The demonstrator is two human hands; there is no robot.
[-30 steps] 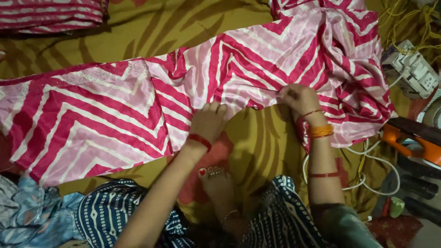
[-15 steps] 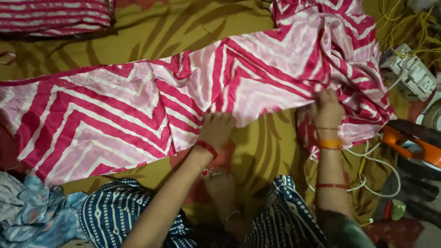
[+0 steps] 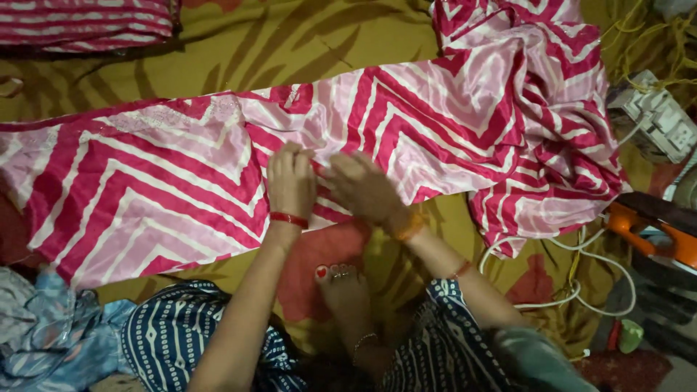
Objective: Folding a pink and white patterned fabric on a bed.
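Olive patterned bedsheet; on it pink striped cloth, white cable, power strip.

Both hands are pressing flat on the pink chevron cloth, left hand and right hand lying side by side, palms down, near its lower edge. Cloth is lying stretched across a yellow sheet, bunching up at the right end. A white cable and an orange tool are sitting right of the cloth; a bare foot is resting just below the hands.
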